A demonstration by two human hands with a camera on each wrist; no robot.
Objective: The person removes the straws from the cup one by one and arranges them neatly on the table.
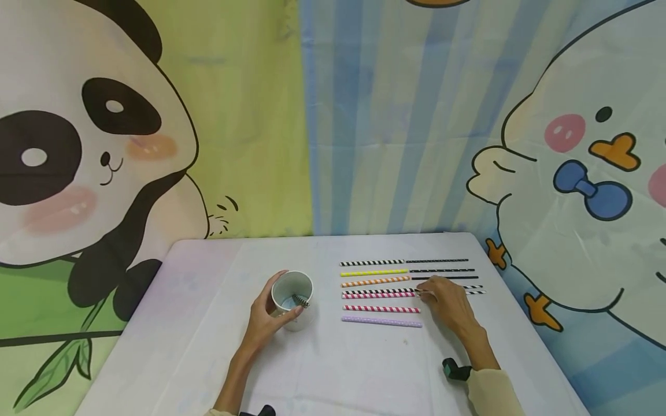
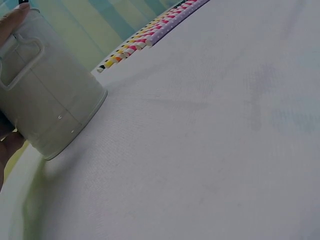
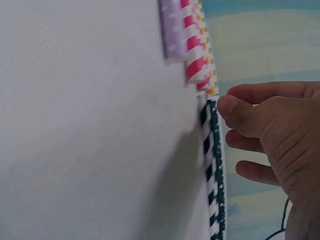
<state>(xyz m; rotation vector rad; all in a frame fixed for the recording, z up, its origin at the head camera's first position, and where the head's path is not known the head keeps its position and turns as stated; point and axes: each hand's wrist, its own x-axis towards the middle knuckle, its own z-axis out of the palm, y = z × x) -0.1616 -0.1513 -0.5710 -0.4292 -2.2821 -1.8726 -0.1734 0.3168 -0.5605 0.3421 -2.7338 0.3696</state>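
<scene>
My left hand [image 1: 265, 315] grips a white metal cup [image 1: 307, 316] around its side, thumb near the rim. A handle loop [image 2: 22, 62] shows on the cup in the left wrist view, and something small with dark stripes [image 1: 300, 300] lies inside it. My right hand [image 1: 447, 303] hovers over the inner ends of the black-and-white straws [image 3: 209, 165], fingers loosely bent, with nothing visible between them. Left of its fingertips lie a pink-striped straw [image 1: 377, 295], a red-striped straw [image 1: 380, 309] and a purple dotted straw [image 1: 380, 322].
Farther back on the white table [image 1: 333, 370] lie a yellow straw [image 1: 374, 273], an orange-striped straw [image 1: 374, 281] and a black-and-white striped straw [image 1: 372, 263]. Dark dotted straws [image 1: 442, 270] continue some rows to the right. A cartoon-printed curtain [image 1: 395, 144] stands behind the table.
</scene>
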